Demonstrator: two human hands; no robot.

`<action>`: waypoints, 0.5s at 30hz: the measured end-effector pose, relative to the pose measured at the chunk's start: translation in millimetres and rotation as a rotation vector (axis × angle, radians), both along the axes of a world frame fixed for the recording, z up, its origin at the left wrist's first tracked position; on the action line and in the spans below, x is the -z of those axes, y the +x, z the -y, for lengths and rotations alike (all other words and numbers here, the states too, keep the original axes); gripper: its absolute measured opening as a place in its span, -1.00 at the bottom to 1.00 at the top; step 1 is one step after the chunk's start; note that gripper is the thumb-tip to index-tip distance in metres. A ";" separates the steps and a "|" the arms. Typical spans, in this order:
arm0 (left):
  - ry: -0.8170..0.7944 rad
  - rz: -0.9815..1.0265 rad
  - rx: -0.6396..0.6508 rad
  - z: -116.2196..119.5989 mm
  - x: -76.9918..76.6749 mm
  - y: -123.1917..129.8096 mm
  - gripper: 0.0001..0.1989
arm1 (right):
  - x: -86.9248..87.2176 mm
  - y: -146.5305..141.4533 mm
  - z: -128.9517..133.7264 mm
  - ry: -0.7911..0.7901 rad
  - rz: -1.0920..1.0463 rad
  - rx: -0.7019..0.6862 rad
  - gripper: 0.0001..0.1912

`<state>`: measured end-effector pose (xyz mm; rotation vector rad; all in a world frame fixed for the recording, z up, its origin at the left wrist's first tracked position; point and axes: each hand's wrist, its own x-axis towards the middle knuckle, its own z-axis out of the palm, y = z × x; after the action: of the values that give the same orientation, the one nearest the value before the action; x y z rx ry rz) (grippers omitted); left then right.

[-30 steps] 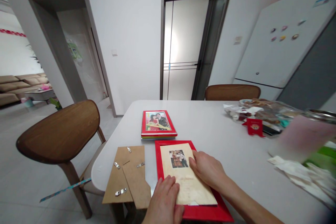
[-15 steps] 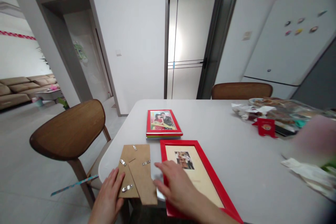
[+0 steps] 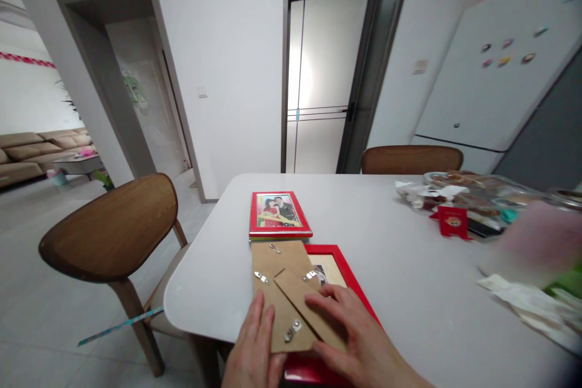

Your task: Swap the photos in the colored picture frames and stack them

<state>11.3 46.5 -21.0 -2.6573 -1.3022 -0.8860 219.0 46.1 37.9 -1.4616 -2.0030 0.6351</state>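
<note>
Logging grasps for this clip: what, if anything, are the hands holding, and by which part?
The brown backing board, by its lower part: left hand at the left edge, right hand over the flap.

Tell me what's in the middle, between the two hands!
A brown board is between the left hand and the right hand, over part of the big red frame. The head view shows it.

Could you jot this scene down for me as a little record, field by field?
Main piece: flat brown board panel with four silver metal clips
Position: partly covering a red rectangular frame
Left hand: touching the panel's lower left edge
Right hand: holding the panel's lower right
Beyond: red-bordered picture of two people
Surface: glossy white table
</note>
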 end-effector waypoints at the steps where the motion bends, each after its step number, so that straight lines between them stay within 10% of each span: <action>1: -0.018 -0.014 0.041 -0.3 2.7 11.6 -0.47 | 2.0 13.3 3.5 -0.013 0.029 0.026 -0.56; 15: -0.460 -0.102 0.060 -15.8 -22.5 48.3 -0.57 | 39.2 47.3 2.6 0.116 0.250 0.151 -0.62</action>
<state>59.6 62.3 1.4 -3.0426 -1.5683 -0.4908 266.3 43.5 -1.3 -1.6695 -2.0500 0.2788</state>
